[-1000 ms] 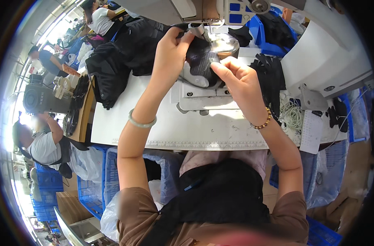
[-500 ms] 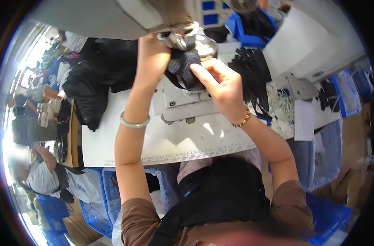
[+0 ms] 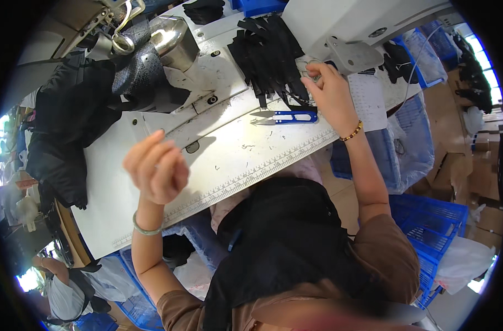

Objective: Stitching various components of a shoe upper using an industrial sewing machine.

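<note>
My left hand (image 3: 156, 168) hovers over the white sewing table (image 3: 229, 165), smeared by motion; its fingers look bent, but I cannot make out whether they hold anything. My right hand (image 3: 335, 96) is beside a tangle of pale cord (image 3: 308, 67), thumb and forefinger apart, with nothing visible between them. A dark textured piece of fabric (image 3: 135, 69) lies at the metal post of the sewing machine (image 3: 177, 45), touched by neither hand. Blue-handled thread snips (image 3: 295, 117) lie below a pile of black strips (image 3: 268, 55), left of my right hand.
A large black garment (image 3: 69, 116) hangs over the table's left side. A printed ruler (image 3: 246, 179) runs along the front edge. A grey metal plate (image 3: 353, 55) and a white sheet (image 3: 367, 96) are near my right hand. Blue crates (image 3: 428, 220) stand at right; another person (image 3: 67, 289) is at far left.
Both hands have left the fabric at the machine. My left hand has come back toward me; my right hand has moved right to the pale cord. The view has shifted right, and the snips now show fully.
</note>
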A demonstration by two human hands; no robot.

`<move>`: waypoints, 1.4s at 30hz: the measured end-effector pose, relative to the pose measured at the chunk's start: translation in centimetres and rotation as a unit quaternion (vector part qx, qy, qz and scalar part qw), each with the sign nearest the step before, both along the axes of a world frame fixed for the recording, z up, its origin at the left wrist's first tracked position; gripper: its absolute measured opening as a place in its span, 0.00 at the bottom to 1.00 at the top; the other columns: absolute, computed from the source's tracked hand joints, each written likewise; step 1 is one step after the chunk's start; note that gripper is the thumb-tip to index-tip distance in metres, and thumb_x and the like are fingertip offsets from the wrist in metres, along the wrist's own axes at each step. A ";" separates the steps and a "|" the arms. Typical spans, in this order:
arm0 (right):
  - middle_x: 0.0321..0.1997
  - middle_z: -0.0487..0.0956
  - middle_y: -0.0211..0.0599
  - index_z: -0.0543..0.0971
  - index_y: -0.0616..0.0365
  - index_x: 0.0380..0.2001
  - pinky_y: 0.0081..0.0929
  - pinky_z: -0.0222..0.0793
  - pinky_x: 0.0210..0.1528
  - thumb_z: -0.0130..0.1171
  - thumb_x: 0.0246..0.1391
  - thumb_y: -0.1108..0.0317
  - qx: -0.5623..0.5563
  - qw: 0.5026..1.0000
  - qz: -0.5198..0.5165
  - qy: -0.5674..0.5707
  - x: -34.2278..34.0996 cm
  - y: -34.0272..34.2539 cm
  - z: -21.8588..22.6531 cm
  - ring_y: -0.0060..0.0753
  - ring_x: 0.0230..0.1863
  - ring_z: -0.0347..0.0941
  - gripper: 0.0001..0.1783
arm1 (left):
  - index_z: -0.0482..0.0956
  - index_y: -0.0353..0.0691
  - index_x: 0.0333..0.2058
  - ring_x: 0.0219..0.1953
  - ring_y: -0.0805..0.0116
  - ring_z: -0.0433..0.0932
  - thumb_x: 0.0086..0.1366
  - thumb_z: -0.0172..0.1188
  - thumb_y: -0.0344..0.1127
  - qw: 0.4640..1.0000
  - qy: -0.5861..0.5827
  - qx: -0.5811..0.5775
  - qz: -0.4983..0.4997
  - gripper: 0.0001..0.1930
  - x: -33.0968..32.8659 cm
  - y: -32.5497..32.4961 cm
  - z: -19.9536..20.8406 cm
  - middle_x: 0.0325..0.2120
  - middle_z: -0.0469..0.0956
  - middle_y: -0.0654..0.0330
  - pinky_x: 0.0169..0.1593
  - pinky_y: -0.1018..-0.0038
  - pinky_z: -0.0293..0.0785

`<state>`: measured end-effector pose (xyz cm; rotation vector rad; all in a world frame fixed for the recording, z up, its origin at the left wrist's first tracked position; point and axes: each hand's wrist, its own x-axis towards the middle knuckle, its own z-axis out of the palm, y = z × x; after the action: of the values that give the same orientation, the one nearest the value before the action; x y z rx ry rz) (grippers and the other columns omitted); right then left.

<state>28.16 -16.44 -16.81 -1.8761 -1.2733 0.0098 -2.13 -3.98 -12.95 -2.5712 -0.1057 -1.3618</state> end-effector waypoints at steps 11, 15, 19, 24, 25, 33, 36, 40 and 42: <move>0.31 0.75 0.39 0.74 0.66 0.27 0.27 0.68 0.34 0.62 0.45 0.69 -0.090 0.988 -0.009 0.126 0.2 0.7 0.3 0.32 0.28 0.71 0.11 | 0.73 0.34 0.31 0.33 0.58 0.76 0.45 0.61 0.20 0.986 0.049 -0.150 -0.060 0.12 1.5 -0.7 -2.7 0.26 0.74 0.57 0.35 0.71 0.70; 0.28 0.75 0.38 0.73 0.63 0.26 0.27 0.67 0.33 0.62 0.45 0.69 -0.066 0.996 -0.005 0.056 -0.1 1.0 0.2 0.34 0.28 0.71 0.10 | 0.72 0.34 0.30 0.30 0.58 0.75 0.45 0.62 0.20 0.973 0.063 -0.206 -0.078 0.12 2.2 -0.9 -2.8 0.25 0.73 0.55 0.32 0.74 0.70; 0.26 0.74 0.31 0.73 0.58 0.26 0.23 0.66 0.26 0.62 0.44 0.69 0.017 0.998 0.007 -0.068 -3.2 1.2 1.0 0.30 0.23 0.71 0.08 | 0.74 0.32 0.33 0.29 0.64 0.75 0.52 0.61 0.25 0.920 0.116 -0.371 -0.042 0.09 2.6 -1.5 -2.7 0.26 0.74 0.56 0.32 0.76 0.71; 0.27 0.72 0.30 0.70 0.56 0.26 0.24 0.64 0.21 0.60 0.43 0.70 0.091 0.964 0.199 -0.149 -7.5 1.9 1.4 0.33 0.20 0.70 0.08 | 0.74 0.28 0.36 0.30 0.73 0.75 0.61 0.57 0.40 0.551 -0.031 -0.826 -0.113 0.17 5.9 -2.2 -1.3 0.29 0.76 0.56 0.32 0.77 0.73; 0.27 0.72 0.30 0.70 0.56 0.26 0.24 0.64 0.21 0.60 0.43 0.70 0.093 0.963 0.208 -0.146 -7.8 1.9 1.5 0.33 0.20 0.70 0.08 | 0.74 0.29 0.33 0.29 0.73 0.75 0.61 0.58 0.40 0.568 -0.025 -0.813 -0.125 0.15 6.1 -2.1 -1.3 0.28 0.76 0.57 0.32 0.77 0.73; 0.21 0.72 0.26 0.74 0.65 0.36 0.10 0.64 0.22 0.60 0.51 0.68 -0.153 0.767 0.362 0.508 -6.7 2.9 3.4 0.12 0.21 0.67 0.12 | 0.75 0.32 0.29 0.23 0.77 0.73 0.60 0.59 0.34 0.597 -0.049 -0.794 -0.104 0.09 4.0 -2.0 -1.3 0.24 0.76 0.59 0.29 0.81 0.71; 0.20 0.73 0.28 0.75 0.65 0.33 0.12 0.64 0.21 0.59 0.51 0.69 -0.180 0.731 0.388 0.531 -6.8 3.2 3.6 0.15 0.18 0.67 0.10 | 0.75 0.33 0.33 0.23 0.75 0.73 0.55 0.62 0.27 0.744 -0.119 -0.655 0.052 0.07 4.2 -3.7 -0.9 0.28 0.76 0.59 0.30 0.81 0.71; 0.20 0.73 0.29 0.75 0.65 0.33 0.12 0.64 0.20 0.59 0.51 0.69 -0.170 0.719 0.405 0.538 -7.3 3.5 5.6 0.15 0.18 0.67 0.09 | 0.76 0.37 0.40 0.29 0.67 0.74 0.45 0.64 0.19 0.989 -0.042 -0.141 0.028 0.20 2.9 -2.6 -0.4 0.37 0.73 0.58 0.30 0.76 0.71; 0.20 0.73 0.29 0.75 0.64 0.32 0.13 0.64 0.20 0.59 0.51 0.70 -0.130 0.719 0.427 0.533 -7.7 3.6 6.8 0.15 0.18 0.68 0.09 | 0.76 0.36 0.39 0.29 0.67 0.74 0.46 0.63 0.18 0.989 -0.037 -0.143 0.001 0.19 3.3 -1.9 1.3 0.36 0.73 0.58 0.29 0.76 0.71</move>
<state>20.48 -12.82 -9.98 -0.9152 -1.1238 1.5862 1.14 -5.91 -11.62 -2.7449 -0.3399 -1.5426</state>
